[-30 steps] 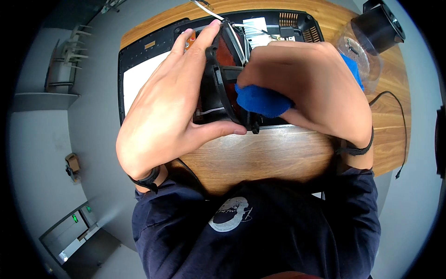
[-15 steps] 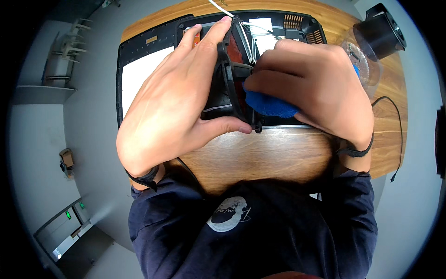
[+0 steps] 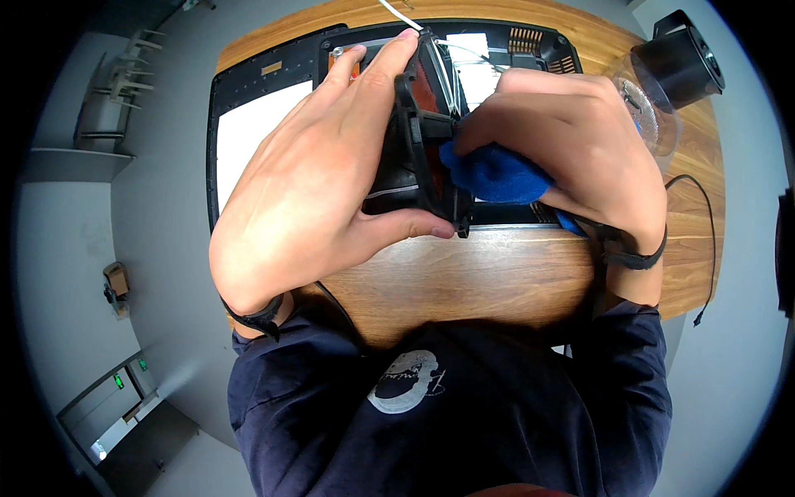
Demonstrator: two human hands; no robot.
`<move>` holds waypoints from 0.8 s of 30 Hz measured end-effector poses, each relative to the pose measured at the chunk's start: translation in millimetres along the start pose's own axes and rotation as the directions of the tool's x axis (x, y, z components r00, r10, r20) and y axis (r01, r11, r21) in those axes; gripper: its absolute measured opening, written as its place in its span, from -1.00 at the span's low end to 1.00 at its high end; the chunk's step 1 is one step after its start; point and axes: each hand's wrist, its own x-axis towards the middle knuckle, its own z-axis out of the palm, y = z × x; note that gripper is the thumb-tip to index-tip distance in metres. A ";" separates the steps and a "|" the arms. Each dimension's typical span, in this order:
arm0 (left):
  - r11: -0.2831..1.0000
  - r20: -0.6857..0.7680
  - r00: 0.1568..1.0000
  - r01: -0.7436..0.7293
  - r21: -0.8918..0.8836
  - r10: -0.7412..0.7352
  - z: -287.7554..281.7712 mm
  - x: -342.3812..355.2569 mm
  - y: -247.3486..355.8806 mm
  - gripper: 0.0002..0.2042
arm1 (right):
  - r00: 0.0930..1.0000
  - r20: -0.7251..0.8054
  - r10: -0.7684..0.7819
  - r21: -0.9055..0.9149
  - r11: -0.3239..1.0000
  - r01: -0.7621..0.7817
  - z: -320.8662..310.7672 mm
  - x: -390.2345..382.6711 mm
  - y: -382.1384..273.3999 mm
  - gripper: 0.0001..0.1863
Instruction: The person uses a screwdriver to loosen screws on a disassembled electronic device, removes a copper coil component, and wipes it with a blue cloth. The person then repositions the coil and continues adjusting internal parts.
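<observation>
My left hand (image 3: 310, 170) spans a black plastic frame (image 3: 424, 166), fingertips on its far end and thumb on its near end. The frame stands tilted on edge, with a dark red surface and thin white wires (image 3: 447, 74) along its right side. My right hand (image 3: 563, 137) is closed around a blue cloth (image 3: 501, 176), bunched just right of the frame; whether the cloth touches it I cannot tell. Under both hands lies an opened flat black appliance casing (image 3: 248, 80) with a white panel (image 3: 257, 137) at its left. My hands hide much of its inside.
The casing rests on a wooden table (image 3: 464, 277). At the far right lies a clear plastic container with a black part (image 3: 683, 62). A black cable (image 3: 710, 240) runs along the table's right side, and a white cable (image 3: 397, 12) reaches the frame from the far edge.
My right hand has shifted slightly to the right, and more of the blue cloth shows. The frame and my left hand have moved a little to the right.
</observation>
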 end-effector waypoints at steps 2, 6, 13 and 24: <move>1.000 -0.003 1.000 0.001 -0.022 -0.001 0.7 -0.2 0.2 0.41 | 1.000 -0.011 -0.012 -0.009 1.000 0.012 3.2 2.3 -1.9 -0.66; 0.998 -0.010 1.000 0.014 -0.056 -0.015 2.0 -0.9 2.4 0.39 | 0.999 -0.016 0.042 -0.024 0.999 -0.043 3.9 2.6 -15.9 -0.71; 0.999 0.005 1.000 0.001 -0.039 0.000 -0.6 0.7 0.5 0.41 | 0.999 -0.048 0.005 0.079 0.997 -0.001 0.2 -4.8 -8.9 -0.77; 1.000 0.011 1.000 0.015 -0.004 -0.015 1.7 -1.9 -2.6 0.41 | 0.997 -0.075 -0.035 -0.024 0.999 0.033 8.4 2.6 -22.3 -0.76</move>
